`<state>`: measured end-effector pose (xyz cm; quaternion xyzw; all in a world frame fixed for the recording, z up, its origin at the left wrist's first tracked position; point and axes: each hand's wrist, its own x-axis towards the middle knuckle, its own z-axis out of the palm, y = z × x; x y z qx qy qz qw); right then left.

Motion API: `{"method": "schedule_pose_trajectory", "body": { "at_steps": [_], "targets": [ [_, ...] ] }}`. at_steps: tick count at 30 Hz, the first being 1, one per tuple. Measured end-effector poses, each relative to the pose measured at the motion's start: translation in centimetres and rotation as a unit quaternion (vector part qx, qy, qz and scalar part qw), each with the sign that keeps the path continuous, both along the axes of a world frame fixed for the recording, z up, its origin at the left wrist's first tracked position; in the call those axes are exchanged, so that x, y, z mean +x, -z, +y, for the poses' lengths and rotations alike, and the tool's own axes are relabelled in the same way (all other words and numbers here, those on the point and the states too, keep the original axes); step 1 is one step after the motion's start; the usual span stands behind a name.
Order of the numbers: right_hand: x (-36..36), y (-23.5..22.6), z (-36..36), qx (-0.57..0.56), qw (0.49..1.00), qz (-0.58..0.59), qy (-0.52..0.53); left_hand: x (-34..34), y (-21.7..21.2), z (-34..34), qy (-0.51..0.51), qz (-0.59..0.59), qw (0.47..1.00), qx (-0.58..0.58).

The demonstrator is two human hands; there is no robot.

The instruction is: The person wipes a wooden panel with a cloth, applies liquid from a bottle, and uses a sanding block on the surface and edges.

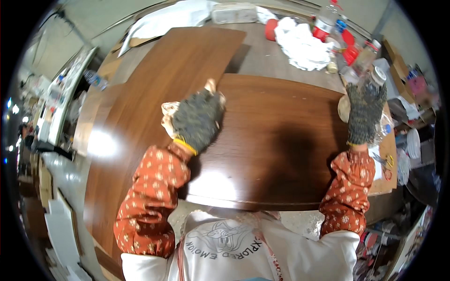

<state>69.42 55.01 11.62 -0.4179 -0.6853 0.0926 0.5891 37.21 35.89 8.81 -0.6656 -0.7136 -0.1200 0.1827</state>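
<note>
Gloves cover both hands. The left hand [199, 119] lies flat and open on the big brown board [276, 145]. The right hand [365, 112] curls over its far right edge. The board rests on the table [276, 51]; it looks stiff, heavy and slippery, best held by its edges.

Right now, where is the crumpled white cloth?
In the head view, the crumpled white cloth lies at the far right of the workbench, beyond the dark wooden panel, beside plastic bottles.
</note>
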Motion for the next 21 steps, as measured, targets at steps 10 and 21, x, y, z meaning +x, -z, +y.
{"method": "schedule_pose_trajectory", "body": {
  "at_steps": [10,21],
  "targets": [
    [3.7,5.1,17.2,0.053,0.972,-0.162,0.161,2.4,1.0,-14.7,0.044,0.023,0.999,0.000],
    [3.1,5.8,17.9,-0.011,0.996,-0.074,0.037,12.5,-0.2,-40.6,-0.355,0.117,0.927,-0.022]
  ]
}}
